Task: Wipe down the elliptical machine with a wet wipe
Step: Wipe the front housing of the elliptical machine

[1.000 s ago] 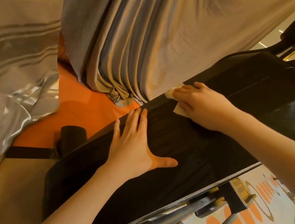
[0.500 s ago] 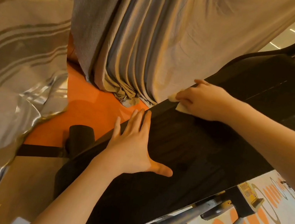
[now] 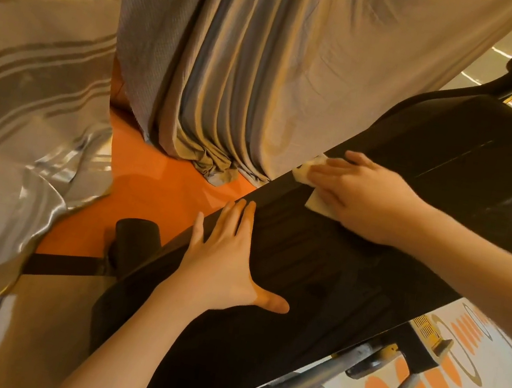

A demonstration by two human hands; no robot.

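The elliptical machine's long black side panel (image 3: 319,272) slopes from lower left to upper right. My right hand (image 3: 363,194) lies flat on a white wet wipe (image 3: 315,204) and presses it against the panel near its far edge. One corner of the wipe folds over that edge by my fingertips. Lower down the panel, my left hand (image 3: 227,256) rests flat with fingers spread, holding nothing.
Grey draped covers (image 3: 251,74) hang close behind the panel, and a striped silvery cover (image 3: 16,120) lies at the left. A black roller on a strap (image 3: 135,241) sits on the orange floor. Metal rails and a pedal arm (image 3: 388,368) run under the panel's near edge.
My right hand slid the wipe a little up the panel's far edge, then back down toward me. The left hand stayed planted in the same spot.
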